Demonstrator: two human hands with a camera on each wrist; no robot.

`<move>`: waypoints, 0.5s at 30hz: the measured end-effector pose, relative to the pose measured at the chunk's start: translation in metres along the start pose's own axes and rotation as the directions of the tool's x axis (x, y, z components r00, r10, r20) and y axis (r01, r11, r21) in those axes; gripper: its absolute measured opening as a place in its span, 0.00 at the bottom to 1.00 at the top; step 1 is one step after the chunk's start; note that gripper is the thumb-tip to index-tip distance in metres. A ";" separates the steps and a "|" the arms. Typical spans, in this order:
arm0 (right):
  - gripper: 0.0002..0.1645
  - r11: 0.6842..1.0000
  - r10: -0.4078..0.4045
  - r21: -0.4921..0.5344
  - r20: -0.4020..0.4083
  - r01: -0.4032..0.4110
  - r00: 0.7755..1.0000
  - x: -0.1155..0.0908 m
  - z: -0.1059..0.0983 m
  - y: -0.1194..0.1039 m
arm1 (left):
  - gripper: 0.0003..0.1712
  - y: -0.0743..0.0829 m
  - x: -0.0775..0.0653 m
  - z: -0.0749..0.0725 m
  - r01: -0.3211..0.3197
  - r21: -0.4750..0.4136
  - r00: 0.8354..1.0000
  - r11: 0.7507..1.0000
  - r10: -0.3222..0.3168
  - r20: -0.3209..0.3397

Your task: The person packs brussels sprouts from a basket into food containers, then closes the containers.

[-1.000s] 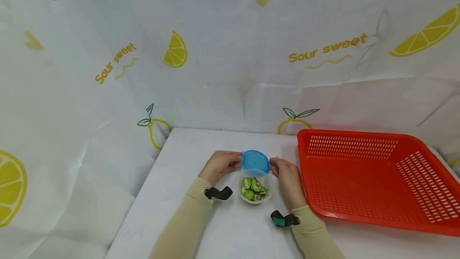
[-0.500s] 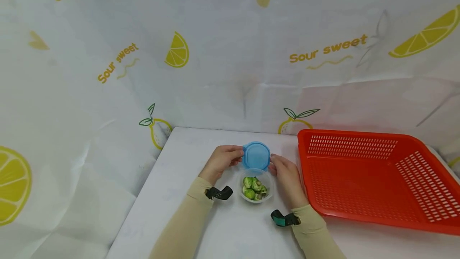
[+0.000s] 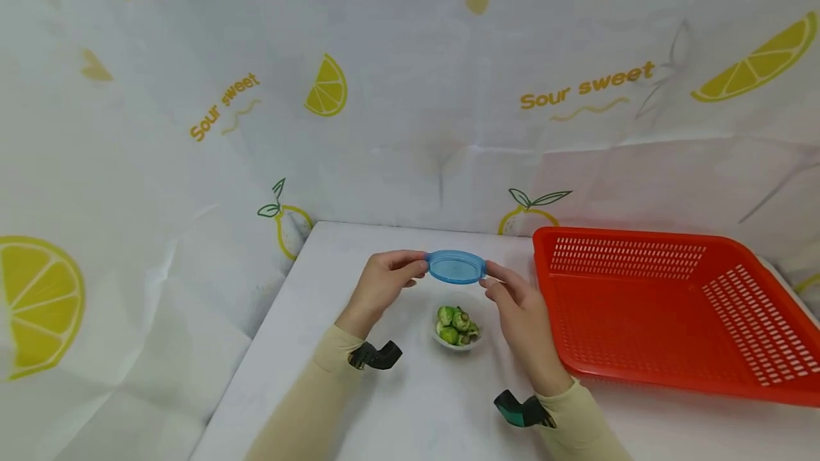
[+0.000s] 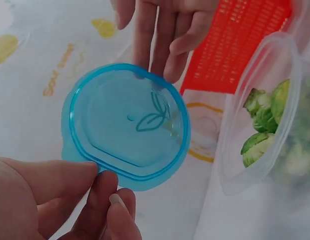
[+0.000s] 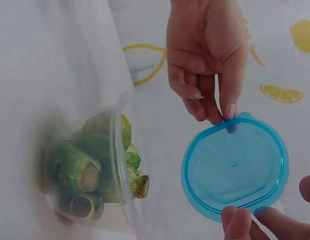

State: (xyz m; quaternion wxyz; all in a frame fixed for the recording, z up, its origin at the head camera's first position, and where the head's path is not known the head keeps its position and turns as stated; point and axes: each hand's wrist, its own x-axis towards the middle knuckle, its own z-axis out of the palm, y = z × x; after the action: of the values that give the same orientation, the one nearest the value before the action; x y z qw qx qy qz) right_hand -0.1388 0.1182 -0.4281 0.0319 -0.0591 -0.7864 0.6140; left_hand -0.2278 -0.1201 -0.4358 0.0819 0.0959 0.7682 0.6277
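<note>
A translucent blue lid (image 3: 456, 267) is held up above the table, tilted, behind and above a clear plastic bowl (image 5: 125, 175). My left hand (image 3: 382, 284) pinches its left edge between thumb and fingers, as the left wrist view shows closely. On the opposite edge, the fingers of my right hand (image 3: 522, 315) hold the lid's rim. Several Brussels sprouts (image 3: 456, 326) lie in the bowl, which stands uncovered on the table between my forearms. The lid and the bowl are apart.
A large red plastic basket (image 3: 647, 333) with slotted walls stands to the right, close to my right hand. The white table (image 3: 410, 404) ends at the back against a lemon-printed sheet (image 3: 410, 126). Black camera mounts (image 3: 376, 355) sit on both wrists.
Both hands have raised the blue lid off the bowl's far side, and it has tipped from facing up to nearly edge-on in the head view. The bowl stays on the table.
</note>
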 end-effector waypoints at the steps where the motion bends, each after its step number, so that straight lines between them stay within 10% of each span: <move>1: 0.27 1.000 -0.008 -0.002 0.006 0.008 1.000 -0.002 -0.001 0.001 | 0.13 0.001 -0.003 -0.001 0.003 0.007 1.000 1.000 -0.003 0.008; 15: 0.18 0.985 -0.174 -0.016 -0.011 0.174 0.985 -0.022 -0.001 0.032 | 0.14 -0.008 -0.029 -0.005 0.061 0.043 0.989 0.997 -0.066 0.134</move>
State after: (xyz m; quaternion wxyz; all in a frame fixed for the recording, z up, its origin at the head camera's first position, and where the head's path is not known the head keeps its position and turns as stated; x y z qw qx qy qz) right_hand -0.1148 0.1236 -0.4590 0.0900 0.0056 -0.7930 0.6025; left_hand -0.2014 -0.1340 -0.4420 0.1519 0.1151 0.7755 0.6020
